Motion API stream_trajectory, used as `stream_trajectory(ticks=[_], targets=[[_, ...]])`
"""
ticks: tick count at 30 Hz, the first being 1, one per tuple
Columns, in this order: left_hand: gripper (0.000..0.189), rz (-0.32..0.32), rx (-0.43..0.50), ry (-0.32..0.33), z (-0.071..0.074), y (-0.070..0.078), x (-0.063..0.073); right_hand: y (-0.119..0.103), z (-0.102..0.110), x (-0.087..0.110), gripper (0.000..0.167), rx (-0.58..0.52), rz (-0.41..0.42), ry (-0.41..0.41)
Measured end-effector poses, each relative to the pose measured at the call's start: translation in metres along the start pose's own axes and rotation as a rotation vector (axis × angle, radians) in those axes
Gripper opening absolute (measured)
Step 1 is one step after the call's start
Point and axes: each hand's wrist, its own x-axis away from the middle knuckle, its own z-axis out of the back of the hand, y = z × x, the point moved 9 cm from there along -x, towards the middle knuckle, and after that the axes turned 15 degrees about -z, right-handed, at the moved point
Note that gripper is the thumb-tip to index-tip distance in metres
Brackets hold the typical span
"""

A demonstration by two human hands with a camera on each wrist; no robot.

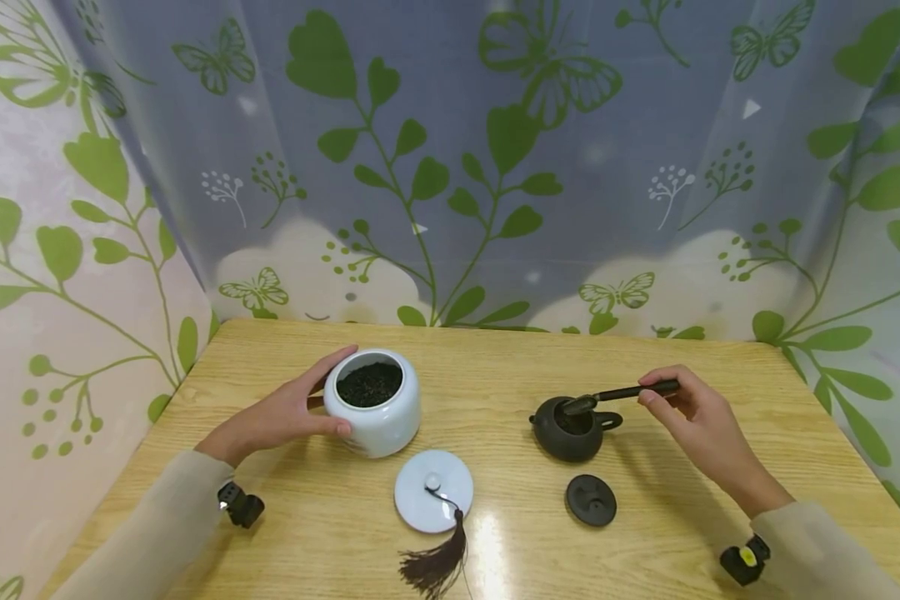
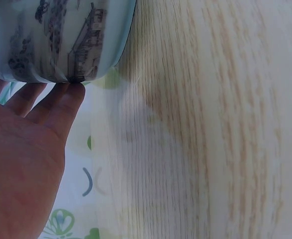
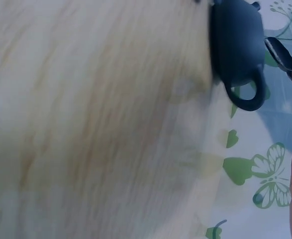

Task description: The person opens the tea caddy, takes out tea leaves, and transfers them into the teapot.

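A person's left hand (image 1: 300,410) holds a glossy white jar (image 1: 385,427) at its side, the thumb at the front and the other fingers round toward the back. The jar is on the left part of a wood-grained table (image 1: 487,371), its mouth uncovered, with dark, loose leaves (image 1: 370,384) inside; the left wrist view shows a printed scene with a building on its wall. The right hand (image 1: 693,421) pinches the dark handle of a small scoop (image 1: 621,392) between thumb and fingers. The scoop's bowl is over the open mouth of a dark teapot (image 1: 565,446), and the right wrist view shows it apart from the rim. The teapot sits to the right of the jar, well apart from it, with its looped handle on the side toward the right hand. What the pot contains is too dark to tell. A round dark lid (image 1: 591,500) lies on the table just in front of the pot. A white lid (image 1: 420,504) with a knob lies near the jar, its dark brown tassel (image 1: 438,567) trailing toward the person. Behind the table hangs a cloth backdrop (image 1: 450,108) patterned with green leaves and butterflies.
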Motion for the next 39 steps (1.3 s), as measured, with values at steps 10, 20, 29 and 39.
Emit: stream_trajectory(ticks=[10,20,29,39], targets=[[0.112,-0.013,0.002,-0.001,0.000,0.000,-0.001,-0.009,-0.013,-0.014,0.020,-0.201,-0.077,-0.057],[0.112,-0.010,0.008,0.003,0.000,0.000,0.000,-0.034,-0.037,-0.025,0.022,-0.279,-0.062,-0.114],[0.111,-0.001,0.010,0.006,0.000,0.000,0.000,-0.049,-0.060,-0.036,0.027,-0.300,-0.076,-0.153],[0.112,-0.010,0.006,0.005,0.000,0.001,0.000,-0.072,-0.083,-0.046,0.028,-0.366,-0.051,-0.192]])
